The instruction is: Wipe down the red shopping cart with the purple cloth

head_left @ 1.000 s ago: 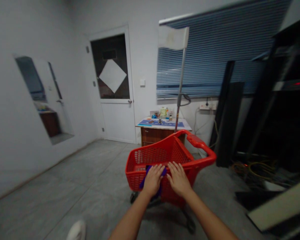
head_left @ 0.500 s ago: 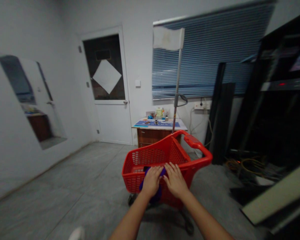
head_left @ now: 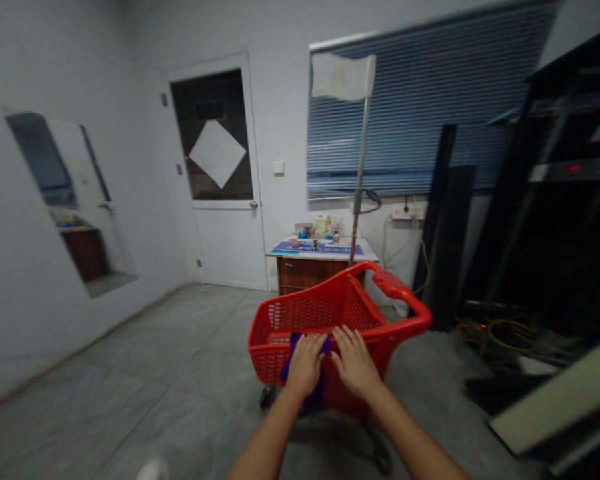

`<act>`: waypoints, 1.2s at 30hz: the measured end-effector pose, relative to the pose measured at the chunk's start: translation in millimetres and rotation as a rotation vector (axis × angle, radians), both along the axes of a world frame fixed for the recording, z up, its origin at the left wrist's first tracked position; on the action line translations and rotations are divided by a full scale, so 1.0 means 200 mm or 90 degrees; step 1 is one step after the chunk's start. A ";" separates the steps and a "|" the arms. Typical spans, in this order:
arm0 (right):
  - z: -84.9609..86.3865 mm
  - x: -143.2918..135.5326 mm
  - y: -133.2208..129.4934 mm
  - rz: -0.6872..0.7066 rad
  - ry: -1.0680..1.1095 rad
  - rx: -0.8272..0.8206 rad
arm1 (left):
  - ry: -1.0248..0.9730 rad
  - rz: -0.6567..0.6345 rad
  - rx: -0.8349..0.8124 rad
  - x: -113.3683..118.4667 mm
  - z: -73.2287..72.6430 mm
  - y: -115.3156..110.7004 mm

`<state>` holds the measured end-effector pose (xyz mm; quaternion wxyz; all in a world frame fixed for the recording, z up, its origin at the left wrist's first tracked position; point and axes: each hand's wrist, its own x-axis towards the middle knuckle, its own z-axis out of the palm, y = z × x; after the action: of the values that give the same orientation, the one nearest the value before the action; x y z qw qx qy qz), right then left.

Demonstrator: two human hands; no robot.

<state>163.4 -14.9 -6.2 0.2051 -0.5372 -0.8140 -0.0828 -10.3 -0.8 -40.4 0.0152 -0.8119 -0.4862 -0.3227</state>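
Note:
A red plastic shopping cart (head_left: 310, 308) with perforated walls stands in front of me, its handle toward the right. My left hand (head_left: 306, 363) presses a purple cloth (head_left: 296, 341) over the near rim, with the fingers bent around the edge. Part of the cloth hangs down the outer side behind my wrist. Just to its right, my right hand (head_left: 354, 360) holds the same rim, its fingers hooked over the top and its thumb on the near side. My palms are hidden from view.
Behind the cart is a small desk (head_left: 320, 255) with bottles and small items on top. A pole with a white flag (head_left: 341, 77) rises there. Dark panels (head_left: 453, 247) and tangled cables (head_left: 510, 330) are at right. A white door (head_left: 230, 247) and a mirror (head_left: 87, 233) are at left.
The whole view has shifted slightly, so the cart and room sit a little farther right. Both hands stay on the rim, and more purple cloth shows beside my left hand.

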 end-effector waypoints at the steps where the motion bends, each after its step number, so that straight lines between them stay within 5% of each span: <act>1: 0.00 0.01 0.00 0.004 -0.006 0.002 | -0.003 -0.001 0.000 -0.01 -0.01 0.00; 7: 0.02 0.09 -0.01 -0.011 -0.026 0.037 | -0.004 0.026 0.008 -0.12 -0.02 -0.02; 16: 0.04 0.12 -0.02 -0.035 -0.011 0.025 | -0.003 -0.016 -0.001 0.10 0.04 0.00; 24: 0.04 0.12 -0.03 -0.029 -0.010 0.032 | 0.036 -0.001 0.031 -0.05 -0.01 -0.01; 31: 0.02 0.12 -0.01 -0.025 -0.011 0.069 | 0.031 -0.018 0.025 0.09 0.03 0.01; 36: 0.00 0.14 -0.01 -0.017 -0.018 0.091 | 0.035 -0.034 0.053 0.02 -0.01 0.03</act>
<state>190.4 -16.4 -6.2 0.2301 -0.5307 -0.8016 -0.1511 -5.4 4.3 -41.5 0.0539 -0.8318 -0.4497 -0.3209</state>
